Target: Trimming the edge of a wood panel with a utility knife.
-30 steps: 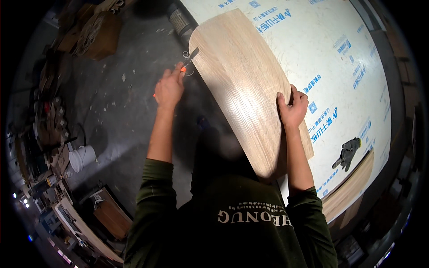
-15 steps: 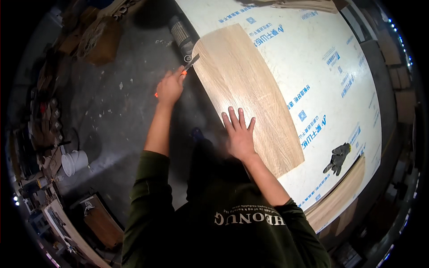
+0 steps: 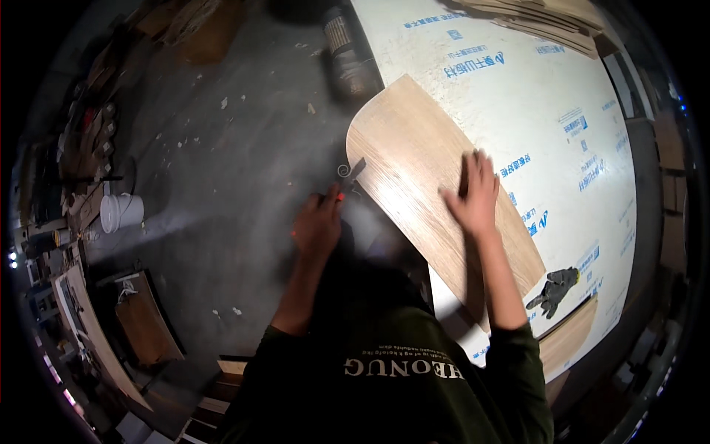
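A light wood-grain board point(image 3: 407, 148) with a rounded far end lies slantwise on the white worktable point(image 3: 488, 96), its far left corner over the table edge. My left hand point(image 3: 318, 222), beyond the table's left edge, is closed round the orange handle of a file point(image 3: 358, 169). The file's flat dark blade lies by the board's left edge. A thin spiral curl point(image 3: 344, 170) hangs beside the blade. Over the right half of the board is my right hand point(image 3: 477, 196), fingers spread and slightly blurred; whether it touches cannot be told. A dark work glove point(image 3: 553, 292) lies by the board's near right corner.
Several thin wooden panels point(image 3: 555, 22) are stacked at the table's far end. A dark ribbed cylinder point(image 3: 345, 59) stands against the table's left side. Wooden strips point(image 3: 569, 337) lie near the glove. A white bucket point(image 3: 122, 212) sits on the floor at left.
The board has turned, its near end swinging right toward the glove. My right hand has moved across to the board's right side. My left hand with the file has come nearer; the view has shifted somewhat.
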The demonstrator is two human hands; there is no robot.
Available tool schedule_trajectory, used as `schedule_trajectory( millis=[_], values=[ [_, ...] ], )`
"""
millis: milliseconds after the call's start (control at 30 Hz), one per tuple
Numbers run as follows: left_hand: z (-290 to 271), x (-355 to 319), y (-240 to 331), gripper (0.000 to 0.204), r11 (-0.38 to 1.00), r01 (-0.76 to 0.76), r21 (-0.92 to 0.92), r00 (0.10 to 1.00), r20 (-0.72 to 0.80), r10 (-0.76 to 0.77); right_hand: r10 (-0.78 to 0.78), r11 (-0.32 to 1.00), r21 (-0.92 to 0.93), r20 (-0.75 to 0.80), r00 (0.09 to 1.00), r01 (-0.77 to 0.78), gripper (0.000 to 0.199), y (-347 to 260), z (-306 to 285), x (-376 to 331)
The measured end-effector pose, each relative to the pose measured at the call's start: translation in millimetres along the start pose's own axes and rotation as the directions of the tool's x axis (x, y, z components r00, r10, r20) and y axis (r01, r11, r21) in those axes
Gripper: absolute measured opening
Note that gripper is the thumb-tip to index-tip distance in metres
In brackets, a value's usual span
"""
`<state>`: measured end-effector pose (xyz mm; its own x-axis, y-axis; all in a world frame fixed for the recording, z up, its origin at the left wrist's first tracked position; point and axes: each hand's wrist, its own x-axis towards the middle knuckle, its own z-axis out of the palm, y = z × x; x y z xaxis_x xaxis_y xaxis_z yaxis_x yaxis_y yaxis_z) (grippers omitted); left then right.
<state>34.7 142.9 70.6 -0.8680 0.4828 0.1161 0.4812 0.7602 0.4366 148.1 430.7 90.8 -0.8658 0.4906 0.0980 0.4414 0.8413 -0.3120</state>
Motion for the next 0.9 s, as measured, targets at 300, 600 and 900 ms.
schedule_trajectory(
  millis=[300, 600, 900],
  values=[
    [2.8, -10.3, 19.1, 0.034, 0.987, 0.085, 0.133, 0.996, 0.027, -0.089, 0.258, 0.962, 0.135, -0.179, 0.949, -0.236, 0.065, -20.0, 42.5, 93.3],
    [4.1, -2.5, 17.2, 0.039, 0.978, 0.104, 0.180, 0.994, 0.013, -0.108, 0.281, 0.956, 0.132, -0.155, 0.947, -0.262, 0.066, -20.5, 40.6, 91.3],
    [4.9, 3.6, 17.7, 0.038, 0.967, 0.095, 0.237, 0.993, -0.092, -0.075, 0.292, 0.947, 0.166, -0.089, 0.952, -0.275, 0.065, -18.1, 37.7, 91.4]
  ],
)
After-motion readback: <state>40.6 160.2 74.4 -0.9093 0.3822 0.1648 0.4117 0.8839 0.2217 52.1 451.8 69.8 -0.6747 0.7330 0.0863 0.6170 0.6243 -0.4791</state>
